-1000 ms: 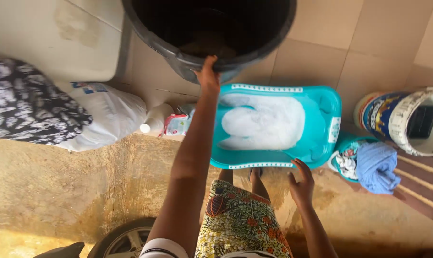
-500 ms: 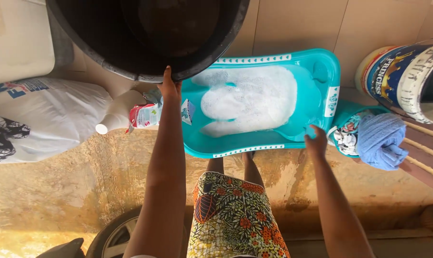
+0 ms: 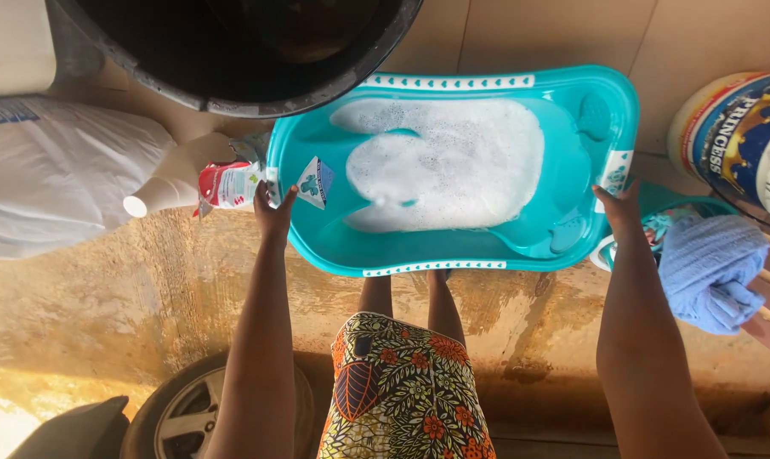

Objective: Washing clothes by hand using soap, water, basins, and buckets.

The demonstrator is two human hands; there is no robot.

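A turquoise plastic baby bath tub (image 3: 453, 255) full of white soapy foam sits on the floor in front of me. My left hand (image 3: 272, 212) grips its left end rim. At the tub's right end rim my right hand (image 3: 620, 204) takes hold beside a white label. My legs and patterned skirt show just below the tub.
A large black bucket (image 3: 232, 76) stands behind the tub at upper left. A white bottle (image 3: 176, 183) and a red-and-white packet (image 3: 227, 183) lie left of the tub, beside a white sack (image 3: 53, 170). A blue cloth (image 3: 712, 272) and a paint bucket (image 3: 742, 136) are at right. A wheel (image 3: 189, 408) is at lower left.
My left hand came off the black bucket's rim and dropped to the tub's left end. My right hand moved right, to the tub's right end.
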